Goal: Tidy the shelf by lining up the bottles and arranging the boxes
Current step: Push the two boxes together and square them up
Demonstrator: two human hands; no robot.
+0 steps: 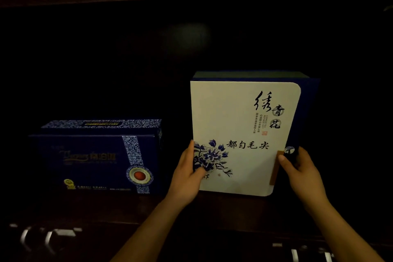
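Both hands hold the white tea box (240,134), which stands upright on the dark shelf (212,204) to the right of the blue box (95,157); the left hand (188,173) clasps its lower left edge with the thumb laid over the flower print, and the right hand (299,168) closes on the lower right edge by the brown clasp; each grip is narrow and holds the box. To do this well, keep the pressure even on both sides and slide the base along the shelf rather than lifting, so the tall box does not tip; bring its printed front level with the front of the blue box, leaving the gap between them small. The white box faces outward toward the wearer, leaning a little clockwise; its long axis runs upright, while the blue box lies with its length along the shelf. No bottles are visible here.
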